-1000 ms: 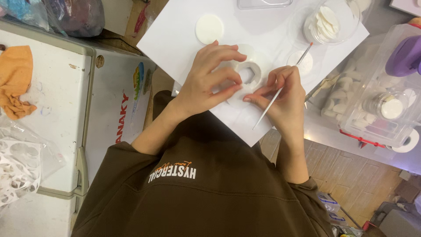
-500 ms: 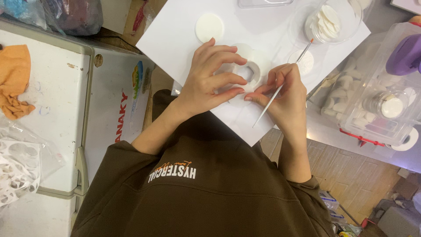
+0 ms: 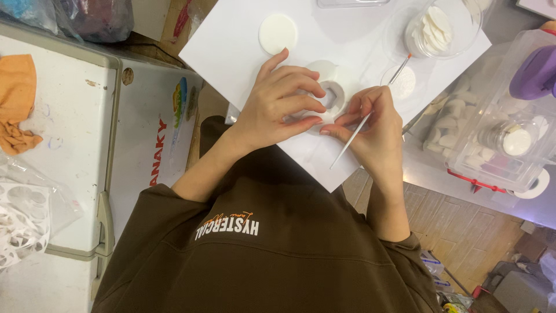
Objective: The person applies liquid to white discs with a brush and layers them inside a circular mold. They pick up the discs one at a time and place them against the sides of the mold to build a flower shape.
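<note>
My left hand (image 3: 281,101) lies flat on a white board (image 3: 231,46), its fingers pressing a small white ring-shaped piece (image 3: 332,93) with a hole in its middle. My right hand (image 3: 373,124) sits just right of that piece and pinches a thin white brush (image 3: 370,113), whose reddish tip points up and to the right. The fingertips of both hands almost meet below the ring. A flat white disc (image 3: 278,33) lies on the board above my left hand.
A clear round tub of white discs (image 3: 443,26) stands at the board's upper right, a clear lid with a disc (image 3: 402,81) beside it. A clear plastic bin of white pieces (image 3: 498,133) is at right. An orange cloth (image 3: 16,98) lies left.
Both hands stay on the ring piece; my left fingers have shifted slightly over it. The brush keeps its angle.
</note>
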